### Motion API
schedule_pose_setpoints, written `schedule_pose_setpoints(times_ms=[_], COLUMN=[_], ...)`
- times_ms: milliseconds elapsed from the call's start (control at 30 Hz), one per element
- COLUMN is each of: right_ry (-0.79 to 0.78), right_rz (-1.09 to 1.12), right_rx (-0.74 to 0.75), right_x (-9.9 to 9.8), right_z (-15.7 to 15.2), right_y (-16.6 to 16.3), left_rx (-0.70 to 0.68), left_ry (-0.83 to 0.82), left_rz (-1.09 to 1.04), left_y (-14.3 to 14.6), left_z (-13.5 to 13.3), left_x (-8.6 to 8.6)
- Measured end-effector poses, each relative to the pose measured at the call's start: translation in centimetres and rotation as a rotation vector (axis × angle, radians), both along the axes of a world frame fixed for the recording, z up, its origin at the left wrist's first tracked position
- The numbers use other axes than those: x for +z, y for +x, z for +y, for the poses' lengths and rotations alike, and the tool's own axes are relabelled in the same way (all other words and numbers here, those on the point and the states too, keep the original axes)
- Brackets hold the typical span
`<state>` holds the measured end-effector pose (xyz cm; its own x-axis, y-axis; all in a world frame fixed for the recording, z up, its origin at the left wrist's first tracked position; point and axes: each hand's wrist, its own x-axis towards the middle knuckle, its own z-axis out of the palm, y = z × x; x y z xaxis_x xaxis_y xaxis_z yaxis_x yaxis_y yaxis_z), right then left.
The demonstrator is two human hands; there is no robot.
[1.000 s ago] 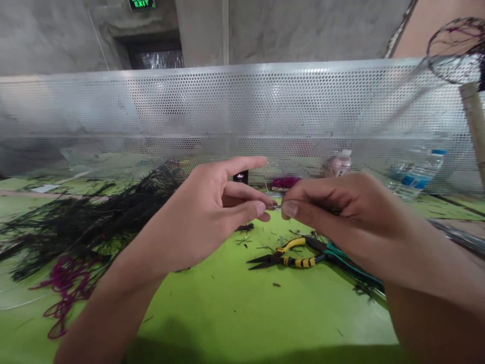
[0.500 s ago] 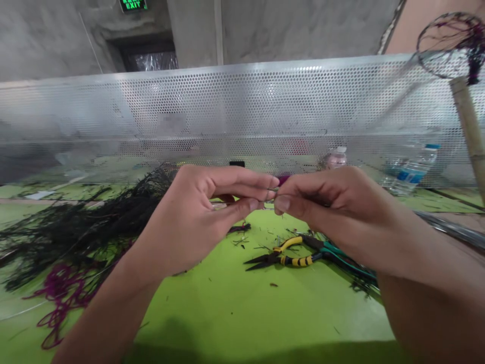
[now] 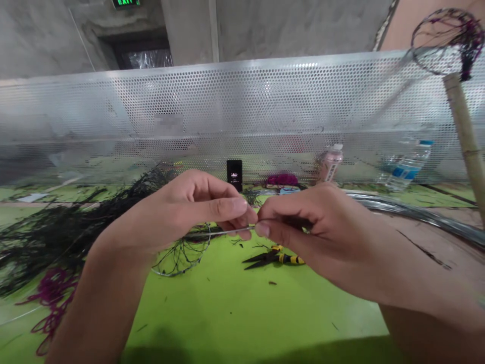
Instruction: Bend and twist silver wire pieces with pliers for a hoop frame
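Observation:
My left hand [image 3: 189, 210] and my right hand [image 3: 306, 227] meet above the green table [image 3: 227, 308], fingertips almost touching. Both pinch a thin silver wire [image 3: 223, 232] that runs leftward to a small wire hoop with black threads [image 3: 182, 253], hanging just under my left hand. Yellow-and-black pliers [image 3: 275, 258] lie on the table below my right hand, partly hidden by it.
A pile of black fibres [image 3: 64, 227] and magenta cord [image 3: 53, 293] lies at the left. A perforated metal screen [image 3: 242, 111] closes the back. Along it stand a small black box [image 3: 234, 174], a pink bottle [image 3: 330, 163] and a water bottle [image 3: 405, 167]. A bamboo post [image 3: 464, 136] stands right.
Both hands have dropped lower and closer to me. My left index finger, stretched out before, has curled in. The wire and its hoop now show below my left hand.

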<state>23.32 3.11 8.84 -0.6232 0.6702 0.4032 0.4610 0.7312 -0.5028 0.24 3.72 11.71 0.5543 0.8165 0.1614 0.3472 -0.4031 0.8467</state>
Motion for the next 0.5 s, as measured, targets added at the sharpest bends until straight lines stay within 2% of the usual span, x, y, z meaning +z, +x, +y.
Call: schedule_pose_setpoints(times_ms=[167,333,500], right_ry=[0.036,0.024,-0.017], right_rz=[-0.009,0.005,0.034], right_rx=[-0.03,-0.02,-0.041], right_x=[-0.05,0.1,-0.2], right_z=[-0.1,-0.19,0.01], right_y=[-0.35,-0.37,-0.15], left_rx=[0.004,0.046,0.044], left_ry=[0.0,-0.079,0.003], left_rz=[0.072,0.082,0.225], left_y=[0.05,-0.03,-0.19], left_z=[0.11,0.09,0.01], left_x=[-0.02,-0.2,-0.6])
